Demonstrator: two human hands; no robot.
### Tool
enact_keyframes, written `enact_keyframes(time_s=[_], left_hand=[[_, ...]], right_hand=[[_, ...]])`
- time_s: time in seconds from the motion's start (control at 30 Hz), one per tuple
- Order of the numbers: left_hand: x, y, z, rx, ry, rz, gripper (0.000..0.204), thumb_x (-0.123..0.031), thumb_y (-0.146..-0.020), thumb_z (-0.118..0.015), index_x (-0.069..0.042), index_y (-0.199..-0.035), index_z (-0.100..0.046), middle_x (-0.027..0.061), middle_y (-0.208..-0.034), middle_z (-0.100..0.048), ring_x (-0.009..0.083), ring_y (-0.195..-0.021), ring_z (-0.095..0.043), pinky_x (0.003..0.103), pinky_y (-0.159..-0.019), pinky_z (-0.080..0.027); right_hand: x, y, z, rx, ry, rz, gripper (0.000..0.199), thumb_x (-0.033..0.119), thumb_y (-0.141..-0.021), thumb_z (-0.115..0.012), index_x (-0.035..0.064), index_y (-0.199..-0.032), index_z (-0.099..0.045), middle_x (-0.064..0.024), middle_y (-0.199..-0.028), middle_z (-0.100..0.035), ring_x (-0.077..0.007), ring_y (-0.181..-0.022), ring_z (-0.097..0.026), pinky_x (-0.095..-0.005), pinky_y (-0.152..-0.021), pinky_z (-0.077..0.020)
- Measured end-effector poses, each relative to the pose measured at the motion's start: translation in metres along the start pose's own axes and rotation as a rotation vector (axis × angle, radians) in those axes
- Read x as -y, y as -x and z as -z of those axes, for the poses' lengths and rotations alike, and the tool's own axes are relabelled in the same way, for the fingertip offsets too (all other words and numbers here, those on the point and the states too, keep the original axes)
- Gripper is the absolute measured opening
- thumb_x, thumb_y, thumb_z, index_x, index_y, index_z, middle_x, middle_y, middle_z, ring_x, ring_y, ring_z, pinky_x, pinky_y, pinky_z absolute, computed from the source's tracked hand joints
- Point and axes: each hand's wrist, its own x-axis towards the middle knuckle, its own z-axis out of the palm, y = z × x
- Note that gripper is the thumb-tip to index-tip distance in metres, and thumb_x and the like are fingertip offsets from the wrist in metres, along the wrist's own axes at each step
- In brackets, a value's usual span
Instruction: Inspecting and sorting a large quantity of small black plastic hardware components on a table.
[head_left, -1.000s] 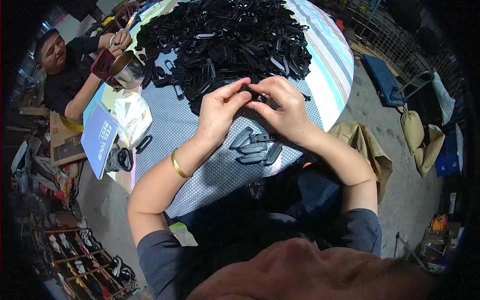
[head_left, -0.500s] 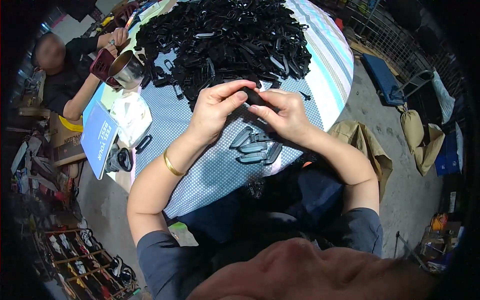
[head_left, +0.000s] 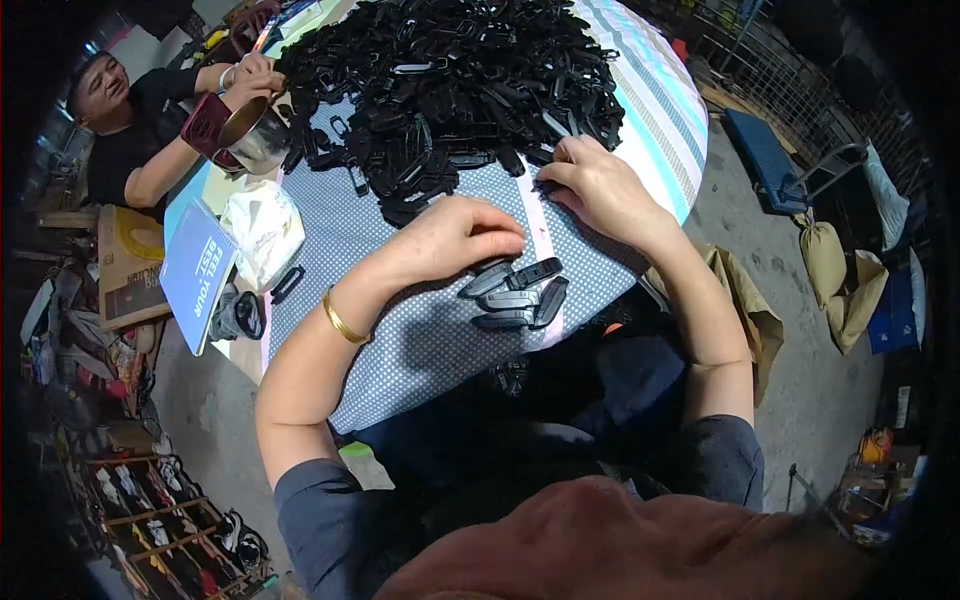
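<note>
My left hand (head_left: pixel 455 240) is over a small group of elongated black-and-grey plastic pieces (head_left: pixel 507 300) near the table's front. Its thumb and fingers are pressed together just above the group's upper piece; anything between them is hidden. To the right, my right hand (head_left: pixel 605 190) is bent at the near right edge of a large heap of black plastic pieces (head_left: pixel 450 90). Its fingers close on a small dark piece (head_left: pixel 544 187), mostly covered by the hand. Another black piece (head_left: pixel 536 271) lies at the right of the small group.
At the left stand a metal cup (head_left: pixel 258 138), a white plastic bag (head_left: pixel 262 230), a blue notebook (head_left: pixel 197 265) and a small black piece (head_left: pixel 288 284). A co-worker (head_left: pixel 150 130) sits there, hands on the table. A brown sack (head_left: pixel 735 300) is beside the table's right edge.
My hands were together on a black piece and have parted. The left came down to the small group, the right moved right to the heap's edge. The co-worker's hands shifted.
</note>
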Motion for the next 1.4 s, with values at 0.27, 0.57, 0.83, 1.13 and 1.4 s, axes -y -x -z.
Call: enact_keyframes(time_s=[0.27,0.57,0.83,1.13,1.4], left_hand=[[0.01,-0.011,-0.011,-0.433,0.115,0.027,0.048,-0.014,-0.071,-0.074,-0.001,-0.113,-0.056,0.0096,-0.084,-0.061,0.0136,-0.069,-0.057,0.025,-0.066,-0.048],[0.006,-0.017,-0.019,-0.347,-0.379,-0.142,0.028,-0.014,-0.077,-0.066,0.0,-0.1,-0.062,0.0139,-0.094,-0.062,0.0253,-0.083,-0.061,0.031,-0.074,-0.049],[0.008,-0.01,-0.005,-0.385,0.554,0.145,0.025,-0.013,-0.089,-0.055,-0.001,-0.109,-0.047,0.0074,-0.097,-0.063,0.0079,-0.081,-0.055,0.021,-0.069,-0.045],[0.004,-0.005,0.001,-0.353,0.787,0.188,0.039,-0.006,-0.084,-0.061,-0.003,-0.121,-0.051,-0.0015,-0.08,-0.053,0.0064,-0.065,-0.055,0.018,-0.058,-0.048],[0.001,-0.005,-0.008,-0.376,0.94,0.165,0.033,-0.004,-0.086,-0.056,0.002,-0.119,-0.052,0.0032,-0.085,-0.057,0.0105,-0.073,-0.06,0.02,-0.069,-0.051]], right_hand=[[0.017,-0.01,-0.012,0.015,-0.5,0.046,0.025,0.007,-0.07,-0.068,-0.0017,-0.093,-0.063,-0.015,-0.084,-0.063,-0.0265,-0.077,-0.062,-0.032,-0.069,-0.0499],[-0.038,-0.006,0.012,-0.213,-0.102,-0.387,0.019,0.013,-0.079,-0.062,0.0016,-0.094,-0.066,-0.0121,-0.085,-0.065,-0.0215,-0.072,-0.064,-0.0309,-0.066,-0.0503],[-0.038,-0.024,-0.019,-0.227,0.191,-0.242,0.024,0.018,-0.072,-0.068,0.0043,-0.091,-0.065,-0.0088,-0.084,-0.06,-0.0286,-0.079,-0.06,-0.0375,-0.068,-0.0482],[-0.033,-0.026,-0.015,-0.401,-0.045,-0.282,0.018,0.011,-0.07,-0.072,-0.0024,-0.079,-0.063,-0.009,-0.088,-0.06,-0.0166,-0.065,-0.059,-0.0267,-0.059,-0.0492],[0.018,-0.015,-0.003,-0.121,-0.643,-0.402,0.028,0.003,-0.07,-0.074,0.0018,-0.092,-0.058,0.0009,-0.076,-0.053,-0.0041,-0.063,-0.051,-0.0184,-0.059,-0.0452]])
